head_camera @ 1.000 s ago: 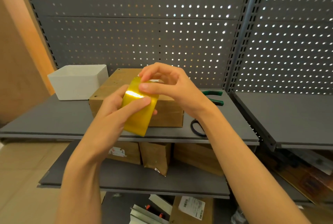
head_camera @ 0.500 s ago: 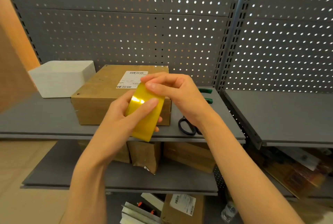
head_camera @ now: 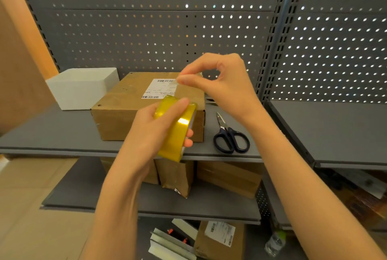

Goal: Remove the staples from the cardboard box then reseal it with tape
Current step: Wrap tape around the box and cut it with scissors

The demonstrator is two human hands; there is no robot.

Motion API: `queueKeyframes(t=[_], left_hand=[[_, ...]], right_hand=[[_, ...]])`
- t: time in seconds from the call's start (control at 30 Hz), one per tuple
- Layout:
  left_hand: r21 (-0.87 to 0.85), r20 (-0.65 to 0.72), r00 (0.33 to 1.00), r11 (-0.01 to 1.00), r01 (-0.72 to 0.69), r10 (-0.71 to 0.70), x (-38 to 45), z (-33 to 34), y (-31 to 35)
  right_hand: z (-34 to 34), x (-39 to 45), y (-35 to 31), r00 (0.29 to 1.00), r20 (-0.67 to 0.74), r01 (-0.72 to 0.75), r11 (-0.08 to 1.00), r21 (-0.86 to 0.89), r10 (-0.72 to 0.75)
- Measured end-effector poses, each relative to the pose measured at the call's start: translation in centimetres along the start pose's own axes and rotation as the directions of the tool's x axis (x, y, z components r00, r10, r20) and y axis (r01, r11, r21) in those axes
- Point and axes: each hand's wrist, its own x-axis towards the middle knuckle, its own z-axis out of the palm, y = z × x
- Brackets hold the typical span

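A brown cardboard box (head_camera: 123,111) with a white shipping label lies flat on the grey shelf (head_camera: 62,132). In front of it my left hand (head_camera: 155,130) grips a yellow-brown tape roll (head_camera: 177,132). My right hand (head_camera: 219,86) is raised above the box's right end, thumb and forefinger pinching the free end of a clear tape strip (head_camera: 184,88) that runs down to the roll.
Black-handled scissors (head_camera: 230,136) lie on the shelf right of the box. A white box (head_camera: 81,88) stands at the back left. Green-handled pliers peek out behind my right hand. Lower shelves hold more cardboard parcels (head_camera: 228,178). Pegboard backs the shelf.
My right hand has lifted up and away from the roll, drawing out a strip of tape. The view has shifted, and the scissors are now fully visible.
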Motion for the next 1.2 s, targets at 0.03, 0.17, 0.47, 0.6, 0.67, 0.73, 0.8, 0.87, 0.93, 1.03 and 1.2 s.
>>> queueKeyframes(t=[0.03, 0.17, 0.47, 0.6, 0.67, 0.73, 0.8, 0.87, 0.93, 1.03, 1.2], left_hand=[[0.006, 0.000, 1.000, 1.000, -0.017, 0.017, -0.2, -0.1, -0.1], [0.002, -0.021, 0.999, 1.000, -0.025, 0.025, -0.5, -0.9, -0.5], [-0.018, -0.086, 0.985, 0.989, 0.150, -0.151, -0.3, 1.1, -1.0], [-0.024, -0.078, 0.981, 0.985, 0.174, -0.175, -0.9, 1.7, -1.5], [-0.064, -0.048, 0.978, 0.978, 0.199, -0.203, -1.3, 1.8, -1.5], [-0.099, -0.048, 0.967, 0.965, 0.243, -0.249, -1.3, 1.6, -1.4], [-0.081, -0.094, 0.963, 0.966, 0.245, -0.253, -0.9, 0.9, -1.2], [0.028, -0.156, 0.974, 0.985, 0.172, -0.166, -0.5, 0.1, -0.9], [0.142, -0.206, 0.977, 0.987, 0.077, -0.046, 0.0, -1.0, 0.0], [0.352, -0.223, 0.962, 0.934, -0.070, 0.157, 1.1, -2.2, 2.2], [0.756, -0.132, 0.959, 0.651, -0.066, 0.250, 4.3, -1.6, 4.9]], right_hand=[[0.2, 0.1, 0.4, 0.999, 0.011, -0.051, 0.998, 0.025, 0.051], [0.6, 0.6, 1.9, 0.985, 0.031, -0.174, 0.982, 0.077, 0.172], [0.2, 1.9, 2.4, 0.982, 0.129, -0.128, 0.990, -0.058, 0.134], [0.1, 1.6, 3.4, 0.970, 0.172, -0.164, 0.985, -0.061, 0.172], [0.4, 1.3, 4.1, 0.958, 0.193, -0.213, 0.977, -0.027, 0.214], [0.4, 1.0, 4.4, 0.953, 0.194, -0.239, 0.971, -0.001, 0.235], [0.3, 0.9, 4.3, 0.954, 0.179, -0.249, 0.968, 0.018, 0.242], [0.1, 1.0, 4.0, 0.961, 0.130, -0.250, 0.967, 0.044, 0.242], [-0.4, 1.2, 3.6, 0.970, 0.046, -0.240, 0.969, 0.065, 0.237], [-1.0, 1.3, 3.3, 0.966, -0.116, -0.226, 0.972, 0.066, 0.233], [-0.4, 0.5, 3.9, 0.911, -0.330, -0.278, 0.959, -0.048, 0.248]])
